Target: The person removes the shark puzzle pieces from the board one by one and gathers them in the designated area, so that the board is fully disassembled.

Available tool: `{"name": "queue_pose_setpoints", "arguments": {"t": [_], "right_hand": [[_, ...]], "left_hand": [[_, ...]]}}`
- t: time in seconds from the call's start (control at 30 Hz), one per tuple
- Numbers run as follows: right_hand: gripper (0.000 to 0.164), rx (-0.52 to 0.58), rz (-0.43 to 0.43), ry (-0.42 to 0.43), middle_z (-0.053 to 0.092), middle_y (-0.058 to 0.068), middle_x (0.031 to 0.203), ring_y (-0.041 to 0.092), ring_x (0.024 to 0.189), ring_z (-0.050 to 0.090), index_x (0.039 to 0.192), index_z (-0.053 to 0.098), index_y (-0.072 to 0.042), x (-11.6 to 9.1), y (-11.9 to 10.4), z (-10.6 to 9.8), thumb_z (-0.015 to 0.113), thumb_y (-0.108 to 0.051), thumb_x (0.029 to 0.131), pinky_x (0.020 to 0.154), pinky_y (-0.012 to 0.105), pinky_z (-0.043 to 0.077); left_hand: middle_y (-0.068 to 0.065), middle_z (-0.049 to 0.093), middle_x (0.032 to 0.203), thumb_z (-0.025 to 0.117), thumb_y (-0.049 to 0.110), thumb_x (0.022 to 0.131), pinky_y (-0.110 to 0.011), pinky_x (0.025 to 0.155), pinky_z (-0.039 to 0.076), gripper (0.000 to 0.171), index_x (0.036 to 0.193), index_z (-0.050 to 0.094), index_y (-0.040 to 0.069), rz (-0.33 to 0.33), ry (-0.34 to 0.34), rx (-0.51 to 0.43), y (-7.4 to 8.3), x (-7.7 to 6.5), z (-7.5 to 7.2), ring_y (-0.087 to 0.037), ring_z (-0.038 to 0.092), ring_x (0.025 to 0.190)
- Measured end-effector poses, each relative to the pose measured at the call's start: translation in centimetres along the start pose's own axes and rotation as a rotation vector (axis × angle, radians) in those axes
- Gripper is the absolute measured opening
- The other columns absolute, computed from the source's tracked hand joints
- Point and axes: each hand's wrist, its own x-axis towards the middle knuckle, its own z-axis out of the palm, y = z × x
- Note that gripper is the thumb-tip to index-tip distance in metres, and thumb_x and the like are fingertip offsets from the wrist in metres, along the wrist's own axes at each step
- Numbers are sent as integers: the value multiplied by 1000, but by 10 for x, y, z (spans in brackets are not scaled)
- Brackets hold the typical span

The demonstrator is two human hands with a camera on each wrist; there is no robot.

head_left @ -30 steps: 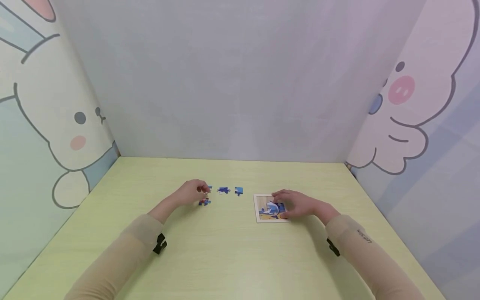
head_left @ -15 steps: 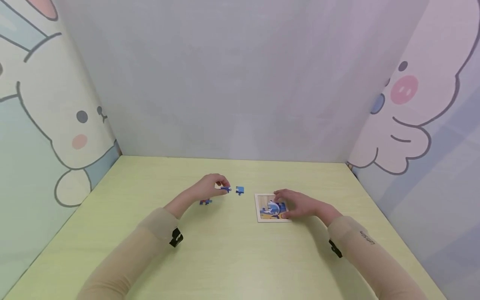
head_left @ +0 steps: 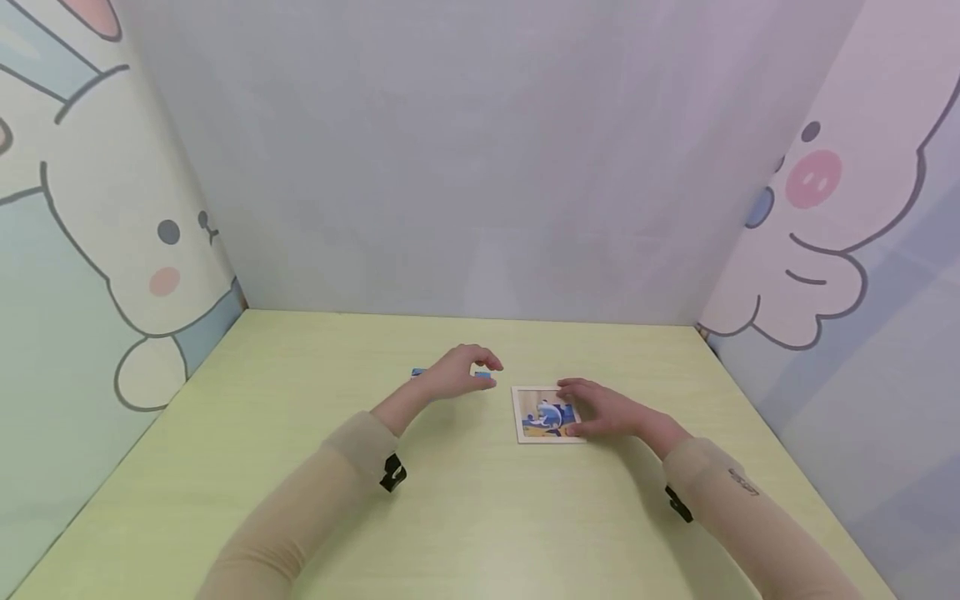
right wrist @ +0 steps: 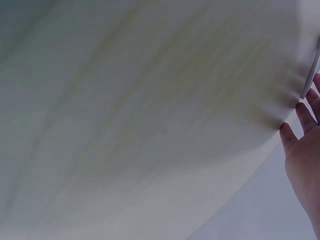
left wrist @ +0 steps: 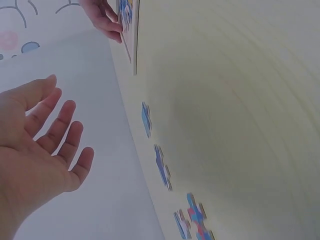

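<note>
My left hand (head_left: 450, 373) hovers over the back middle of the table with nothing in it. Its fingers are spread and slightly bent in the left wrist view. A light blue jigsaw piece (head_left: 483, 374) shows between its thumb and fingers in the head view. My right hand (head_left: 611, 411) rests at the right side of a square wooden puzzle frame (head_left: 517, 417), its thumb over the front right part and its fingers by the back edge. In the right wrist view, its fingertips (right wrist: 284, 127) touch the table. A partly assembled dolphin picture (head_left: 547, 417) lies inside the frame.
In the left wrist view, a dark blue piece (left wrist: 161, 167), a red and blue piece (left wrist: 196, 210) and a blue and white piece (left wrist: 183, 225) lie loose on the table. A grey cloth wall (head_left: 465, 167) closes off the back, with cartoon-printed walls at both sides.
My left hand has moved right across the row of loose pieces, from the leftmost ones to the light blue one. The right hand stays at the frame.
</note>
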Motion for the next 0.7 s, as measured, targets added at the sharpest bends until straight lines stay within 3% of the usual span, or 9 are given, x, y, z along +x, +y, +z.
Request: {"name": "queue_pose_setpoints", "arguments": {"t": [0.3, 0.7], "right_hand": [[69, 0, 41, -19, 34, 8, 150, 33, 138, 29, 137, 47, -11, -1, -1, -2, 67, -49, 83, 110, 51, 25], [68, 31, 42, -20, 33, 7, 151, 33, 139, 27, 137, 47, -13, -3, -1, -1, 68, -47, 83, 110, 53, 23]], "left_hand": [[-15, 61, 118, 67, 11, 87, -44, 99, 39, 32, 118, 61, 6, 13, -41, 41, 12, 21, 22, -32, 52, 115], [1, 61, 119, 72, 26, 83, -43, 100, 37, 41, 122, 62, 20, -116, -134, 193, 16, 45, 60, -20, 51, 115]]}}
